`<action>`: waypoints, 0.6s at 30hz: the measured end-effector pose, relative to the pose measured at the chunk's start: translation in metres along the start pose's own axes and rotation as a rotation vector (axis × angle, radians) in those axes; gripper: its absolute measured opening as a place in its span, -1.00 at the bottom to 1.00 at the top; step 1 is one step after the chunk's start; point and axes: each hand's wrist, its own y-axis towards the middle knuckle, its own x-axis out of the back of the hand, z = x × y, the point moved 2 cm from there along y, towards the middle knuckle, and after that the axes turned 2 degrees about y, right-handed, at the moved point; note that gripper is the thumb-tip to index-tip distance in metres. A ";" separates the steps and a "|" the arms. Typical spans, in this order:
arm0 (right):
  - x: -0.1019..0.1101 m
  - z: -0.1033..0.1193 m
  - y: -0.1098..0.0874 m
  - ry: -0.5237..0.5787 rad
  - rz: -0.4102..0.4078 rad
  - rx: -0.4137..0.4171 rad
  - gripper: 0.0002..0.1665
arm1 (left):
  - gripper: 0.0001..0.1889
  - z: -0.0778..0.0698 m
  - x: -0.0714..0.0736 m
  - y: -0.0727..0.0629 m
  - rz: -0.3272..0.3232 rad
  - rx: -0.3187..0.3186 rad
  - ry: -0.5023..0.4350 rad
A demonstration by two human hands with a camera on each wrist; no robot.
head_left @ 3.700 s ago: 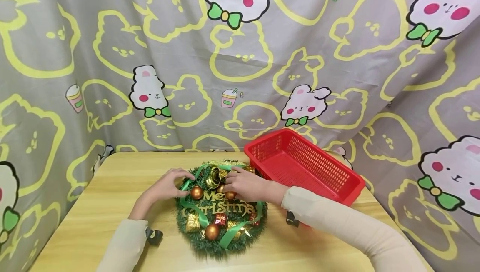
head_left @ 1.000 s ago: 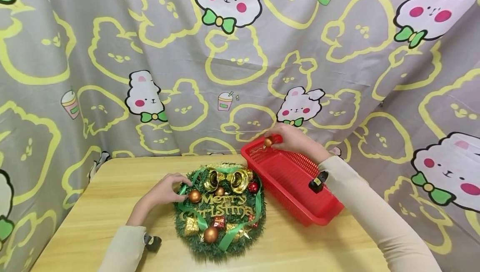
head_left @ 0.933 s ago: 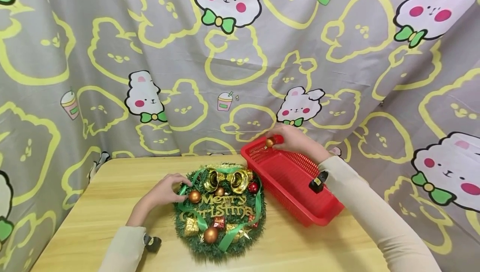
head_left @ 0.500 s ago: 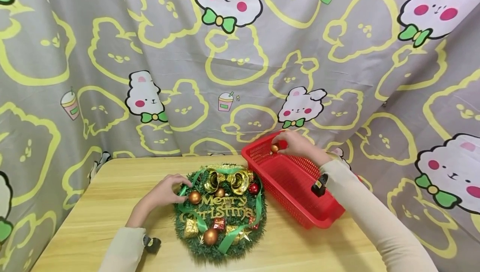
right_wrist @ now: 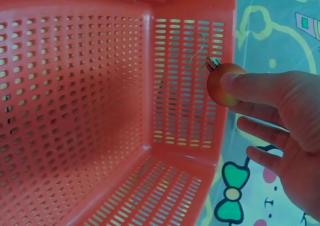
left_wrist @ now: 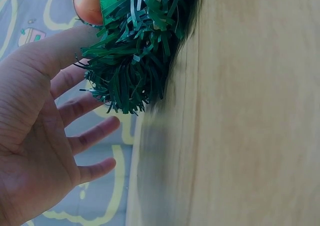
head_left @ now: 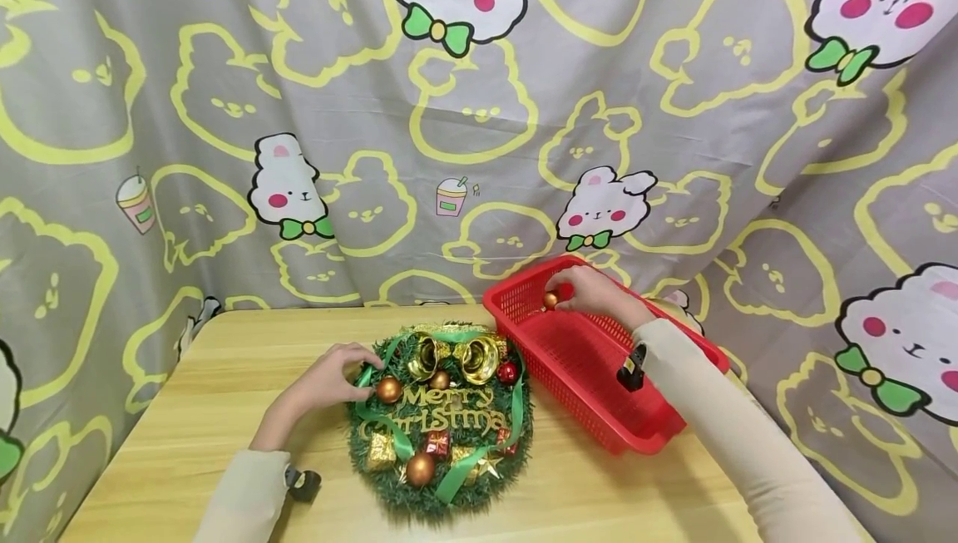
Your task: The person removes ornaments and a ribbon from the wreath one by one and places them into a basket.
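My right hand (head_left: 591,292) pinches a copper-coloured Christmas ball (right_wrist: 222,85) between thumb and fingers, over the far left end of a red plastic basket (head_left: 554,393). The ball's silver cap and a thin gold loop of thread point into the basket. My left hand (head_left: 333,377) is at the left edge of a green Christmas wreath (head_left: 404,501), beside another copper ball (head_left: 388,390). In the left wrist view its fingers are spread and fairly straight, some partly hidden behind the green tinsel. Gold bells (head_left: 479,360), golden lettering (head_left: 449,420) and a green ribbon (head_left: 456,481) decorate the wreath.
The wreath lies on a light wooden table (head_left: 209,377), with the basket slanting close to its right. A patterned grey curtain (head_left: 359,111) hangs directly behind the table. A small red ball (head_left: 507,372) sits on the wreath's side facing the basket.
My right hand has gone from the wreath to the basket with a copper ball, then dipped slightly lower over it. My left hand has stayed at the wreath's left edge.
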 end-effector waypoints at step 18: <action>-0.025 -0.006 0.003 0.031 0.057 -0.026 -0.73 | -0.59 -0.003 0.001 -0.003 -0.007 0.043 0.021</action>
